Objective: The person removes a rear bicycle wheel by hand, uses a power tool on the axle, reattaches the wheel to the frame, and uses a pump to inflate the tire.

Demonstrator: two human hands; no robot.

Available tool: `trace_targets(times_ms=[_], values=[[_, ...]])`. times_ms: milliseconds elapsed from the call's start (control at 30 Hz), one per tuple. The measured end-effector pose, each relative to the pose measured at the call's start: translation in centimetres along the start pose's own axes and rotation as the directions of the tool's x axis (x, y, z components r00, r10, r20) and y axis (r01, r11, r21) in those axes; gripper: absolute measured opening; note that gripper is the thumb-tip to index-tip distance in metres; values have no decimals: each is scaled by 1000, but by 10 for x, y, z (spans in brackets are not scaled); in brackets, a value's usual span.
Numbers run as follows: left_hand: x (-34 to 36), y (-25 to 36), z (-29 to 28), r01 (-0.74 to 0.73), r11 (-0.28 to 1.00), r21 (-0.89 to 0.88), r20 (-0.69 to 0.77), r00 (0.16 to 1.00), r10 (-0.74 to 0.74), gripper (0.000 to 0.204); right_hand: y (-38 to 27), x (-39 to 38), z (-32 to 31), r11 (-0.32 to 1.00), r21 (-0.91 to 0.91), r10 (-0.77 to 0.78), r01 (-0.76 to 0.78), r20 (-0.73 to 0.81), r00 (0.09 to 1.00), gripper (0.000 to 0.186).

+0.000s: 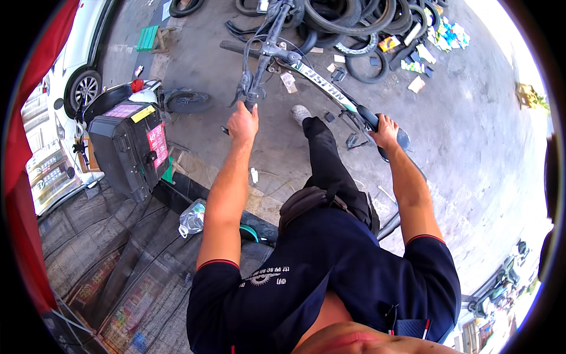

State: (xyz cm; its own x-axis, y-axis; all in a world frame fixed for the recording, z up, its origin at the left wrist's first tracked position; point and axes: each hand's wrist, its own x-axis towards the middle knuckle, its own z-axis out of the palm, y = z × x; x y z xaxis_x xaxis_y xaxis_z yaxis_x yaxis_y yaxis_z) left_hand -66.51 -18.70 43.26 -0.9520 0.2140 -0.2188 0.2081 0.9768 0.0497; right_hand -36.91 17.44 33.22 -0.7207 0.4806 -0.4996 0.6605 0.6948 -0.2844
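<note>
A bicycle (321, 85) with a white frame and dark lettering stands in front of me, its handlebar (268, 47) toward the far left and its saddle (367, 115) toward the right. My left hand (243, 123) is closed around the near end of the handlebar, beside the brake lever. On the saddle rests my right hand (385, 131), its fingers curled over the edge. A pedal (352, 140) shows below the frame. My shoe (300, 113) is on the ground beside the bicycle. Part of the rear wheel is hidden by my right arm.
Several loose tires (368, 65) lie heaped at the far side, with scattered packaging (449, 35). To the left stand a scooter with a black box (121, 144), a white car (71, 53) and a green stool (148, 38). A plastic bottle (191, 219) lies near my left arm.
</note>
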Motion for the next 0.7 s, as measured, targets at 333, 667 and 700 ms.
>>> trace_targets(times_ms=[333,667,700], values=[[211,-132,-73,-63,994,93,-60,996,69,48,-196,120,-11,997,14,-78,79,-47,996,72],[465,-282,-125,-23,961,276,-99,994,53,53,-424,265,-24,984,14,-177,177,5,984,55],[493,-300,-131,-1,956,294,-102,994,33,53,-451,281,-21,976,14,-216,216,-30,976,54]])
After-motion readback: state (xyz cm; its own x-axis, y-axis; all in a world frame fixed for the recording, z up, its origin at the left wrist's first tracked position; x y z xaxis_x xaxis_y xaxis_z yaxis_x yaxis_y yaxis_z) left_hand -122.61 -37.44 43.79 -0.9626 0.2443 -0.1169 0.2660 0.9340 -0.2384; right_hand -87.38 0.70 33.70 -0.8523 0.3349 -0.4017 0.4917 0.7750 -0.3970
